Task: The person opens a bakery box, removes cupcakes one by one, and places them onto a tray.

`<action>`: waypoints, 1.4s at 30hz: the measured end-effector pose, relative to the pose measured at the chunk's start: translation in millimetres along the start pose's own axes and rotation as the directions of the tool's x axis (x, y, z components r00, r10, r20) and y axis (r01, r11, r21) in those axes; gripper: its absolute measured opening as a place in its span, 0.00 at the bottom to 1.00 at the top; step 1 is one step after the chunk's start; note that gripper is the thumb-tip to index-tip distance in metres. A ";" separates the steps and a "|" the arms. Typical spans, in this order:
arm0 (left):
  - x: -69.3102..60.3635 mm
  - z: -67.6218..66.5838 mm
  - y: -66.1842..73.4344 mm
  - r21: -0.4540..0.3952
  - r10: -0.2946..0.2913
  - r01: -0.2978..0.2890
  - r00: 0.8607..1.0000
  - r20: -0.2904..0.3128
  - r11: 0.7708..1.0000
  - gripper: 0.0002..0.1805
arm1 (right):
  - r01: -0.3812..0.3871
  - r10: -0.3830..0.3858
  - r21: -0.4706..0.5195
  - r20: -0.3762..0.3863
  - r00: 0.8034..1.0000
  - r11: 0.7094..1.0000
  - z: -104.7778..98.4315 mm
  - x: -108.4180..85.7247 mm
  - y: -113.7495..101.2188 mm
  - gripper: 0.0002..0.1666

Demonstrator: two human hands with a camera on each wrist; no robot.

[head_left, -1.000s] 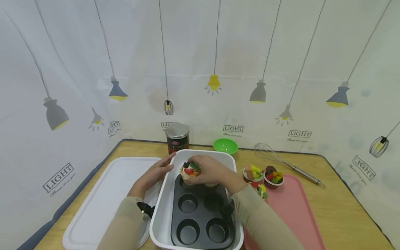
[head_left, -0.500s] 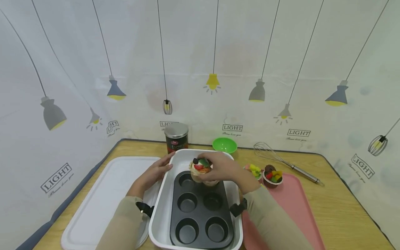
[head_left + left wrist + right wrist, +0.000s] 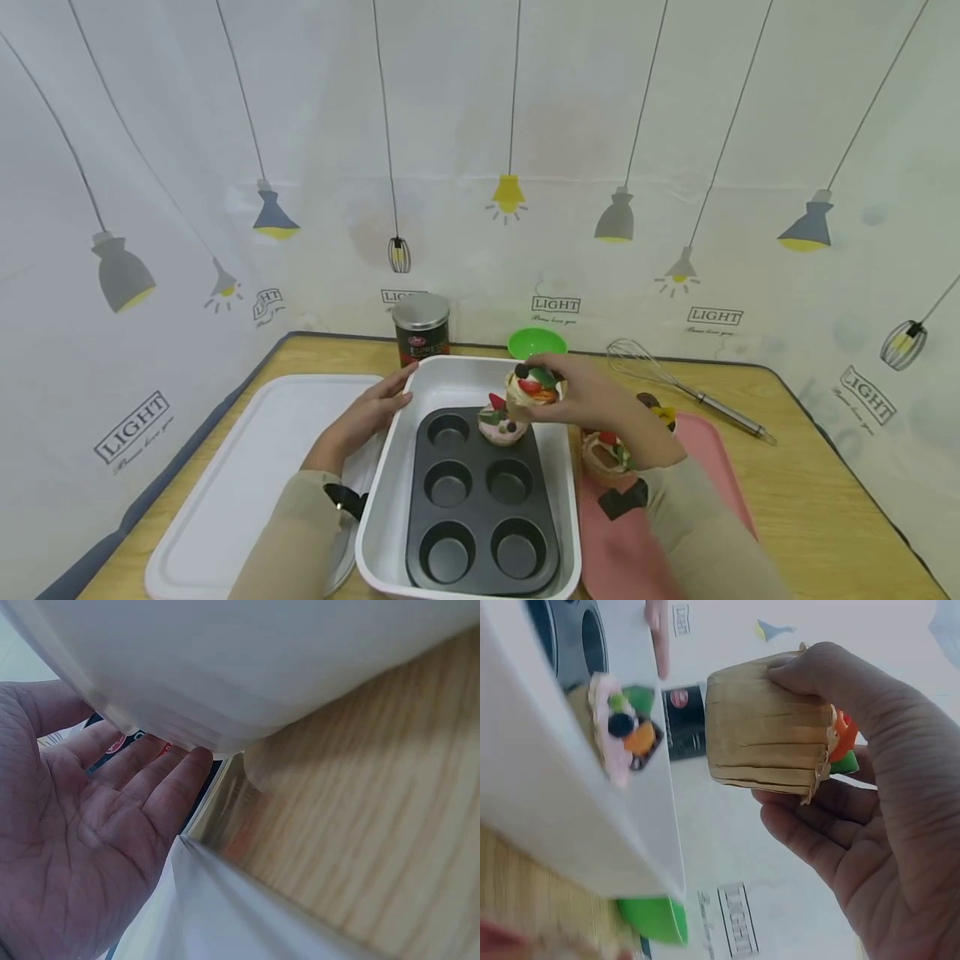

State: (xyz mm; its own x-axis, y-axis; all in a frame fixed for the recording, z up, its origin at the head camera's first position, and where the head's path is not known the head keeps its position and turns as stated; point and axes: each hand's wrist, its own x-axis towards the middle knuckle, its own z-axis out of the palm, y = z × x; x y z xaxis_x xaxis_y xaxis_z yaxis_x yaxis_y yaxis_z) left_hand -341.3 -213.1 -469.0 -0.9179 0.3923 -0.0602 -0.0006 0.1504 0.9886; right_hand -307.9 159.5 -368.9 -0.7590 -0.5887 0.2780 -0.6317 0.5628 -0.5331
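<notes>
One cupcake (image 3: 532,393) in the air: gripped by the right hand (image 3: 592,396), its thumb against the pleated wrapper and its fingers on the opposite side, above the far right part of the white bin.
Left hand (image 3: 367,417): fingers nearly straight, nothing in its grasp, lying against the outside of the white bin (image 3: 390,500) near the far left corner.
Muffin pan (image 3: 478,510): flat inside the bin; of its six cups, five are bare.
Far right cup: taken by a pink-creamed cupcake (image 3: 501,429), just below the held one.
Pink tray (image 3: 622,550): a red-and-green-topped cupcake (image 3: 602,464) and a brown-and-yellow-topped cupcake (image 3: 660,410) near its far end; the right arm may hide more.
Progress: partway, I judge, with cupcakes split between pan and tray; whether the pan is being filled or emptied cannot be told.
Left to do: five bare cups if filling; if emptying, the held cupcake and the pink-creamed one.
Table (image 3: 832,500) beyond: white tray (image 3: 262,475) left, coffee tin (image 3: 422,333) and green bowl (image 3: 536,342) behind the bin, whisk (image 3: 697,396) right; all look uninvolved.
</notes>
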 end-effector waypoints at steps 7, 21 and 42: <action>-0.5 -0.5 0.8 -0.016 0.015 -0.015 1.000 0.010 1.000 0.33 | -0.006 0.006 -0.003 -0.042 0.999 1.000 -15.5 -24.1 16.2 0.34; -0.9 0.6 1.6 -0.003 -0.003 0.003 1.000 -0.006 1.000 0.33 | -0.020 0.002 -0.116 -0.154 0.988 0.993 -32.9 -81.1 50.3 0.34; -3.0 1.3 2.7 -0.012 -0.007 0.007 1.000 -0.008 1.000 0.34 | -0.135 0.126 -0.093 -0.100 0.987 0.986 -55.9 -142.5 76.7 0.35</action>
State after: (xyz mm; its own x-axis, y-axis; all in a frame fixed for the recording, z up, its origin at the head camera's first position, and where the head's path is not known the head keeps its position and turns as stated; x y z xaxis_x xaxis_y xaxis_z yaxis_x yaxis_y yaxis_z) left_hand -338.1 -212.8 -466.3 -0.9210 0.3840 -0.0661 -0.0118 0.1421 0.9898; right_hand -257.0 319.0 -404.8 -0.8443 -0.4525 0.2871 -0.5354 0.6884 -0.4893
